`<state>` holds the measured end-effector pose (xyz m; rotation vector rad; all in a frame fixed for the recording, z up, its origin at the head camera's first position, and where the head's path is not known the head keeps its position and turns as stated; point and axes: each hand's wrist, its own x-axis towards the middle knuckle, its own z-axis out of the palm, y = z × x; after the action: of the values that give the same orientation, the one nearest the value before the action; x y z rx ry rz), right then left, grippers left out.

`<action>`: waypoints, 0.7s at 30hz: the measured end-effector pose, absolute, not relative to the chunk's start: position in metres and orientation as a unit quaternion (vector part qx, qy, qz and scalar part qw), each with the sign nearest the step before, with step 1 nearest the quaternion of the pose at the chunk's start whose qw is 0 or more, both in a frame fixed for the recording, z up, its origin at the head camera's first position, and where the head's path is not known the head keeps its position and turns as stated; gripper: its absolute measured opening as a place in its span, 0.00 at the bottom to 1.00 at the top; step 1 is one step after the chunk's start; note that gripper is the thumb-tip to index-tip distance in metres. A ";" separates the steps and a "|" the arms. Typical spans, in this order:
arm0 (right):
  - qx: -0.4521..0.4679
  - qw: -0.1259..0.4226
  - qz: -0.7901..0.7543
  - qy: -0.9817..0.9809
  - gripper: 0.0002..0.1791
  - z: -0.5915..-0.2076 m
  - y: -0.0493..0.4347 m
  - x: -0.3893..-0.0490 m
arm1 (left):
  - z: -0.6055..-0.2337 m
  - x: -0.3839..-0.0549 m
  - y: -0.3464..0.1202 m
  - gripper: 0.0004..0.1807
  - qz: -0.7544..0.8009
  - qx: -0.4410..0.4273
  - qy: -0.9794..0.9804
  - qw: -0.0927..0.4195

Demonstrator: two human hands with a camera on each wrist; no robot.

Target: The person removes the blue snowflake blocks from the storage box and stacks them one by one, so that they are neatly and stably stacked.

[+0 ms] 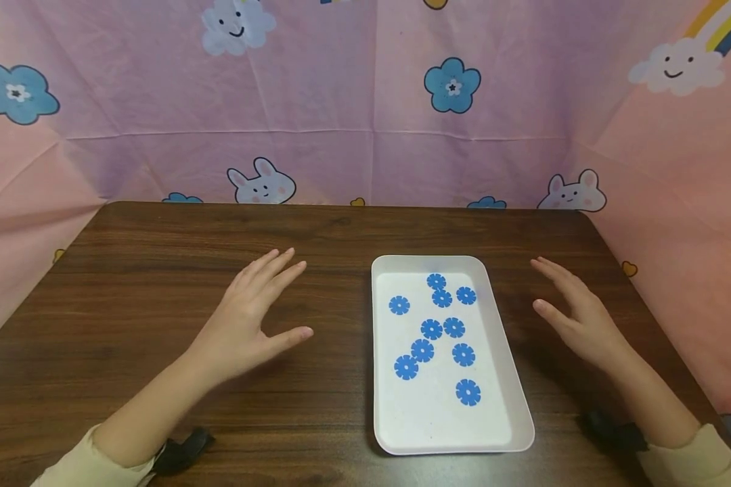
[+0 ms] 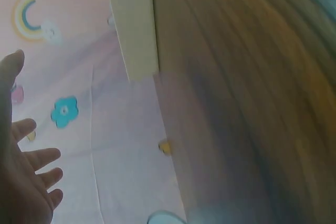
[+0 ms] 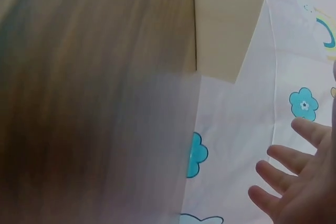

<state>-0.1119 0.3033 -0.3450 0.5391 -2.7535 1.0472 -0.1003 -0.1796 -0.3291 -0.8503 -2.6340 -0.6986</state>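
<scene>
Head view: a left hand (image 1: 240,328) and a right hand (image 1: 587,325) are held over a dark brown, wood-grained surface (image 1: 317,419), and a white, shallow, rectangular tray (image 1: 447,436) is set between them, apart from both. The left fingers (image 1: 285,279) are stretched out and spread, with a wide gap left between thumb and forefinger. The right fingers (image 1: 556,273) are likewise extended, thumb held away, and are angled in toward the tray, which is placed somewhat closer to them than to the left fingers.

Ten flat, blue, notched round discs (image 1: 435,334) are scattered on the tray's floor, to the right of the left fingers and to the left of the right fingers. Some are laid edge to edge; one is set by itself on the side nearest the left fingers, and another is left nearer the person than either hand's fingers.

Beyond the fingers, the far edge of the surface is backed by a pink and lilac printed cloth (image 1: 323,81). Behind the fingers, the forearms are covered by cream sleeves (image 1: 94,463). In both wrist views, the tray's pale outer wall is seen past the spread fingers
</scene>
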 end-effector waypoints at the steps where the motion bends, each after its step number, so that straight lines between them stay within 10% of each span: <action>1: 0.179 0.070 0.355 -0.915 0.33 -0.346 0.302 -0.111 | -0.329 -0.100 -0.175 0.47 -0.250 -0.300 -0.910 0.140; 21: 0.204 -0.004 0.450 -0.869 0.30 -0.373 0.288 -0.111 | -0.340 -0.095 -0.105 0.44 -0.373 -0.389 -0.840 0.057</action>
<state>-0.1115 0.2876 -0.3729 0.6439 -2.7380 1.4185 -0.0954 -0.1054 -0.3400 -1.1795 -2.5490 -1.1316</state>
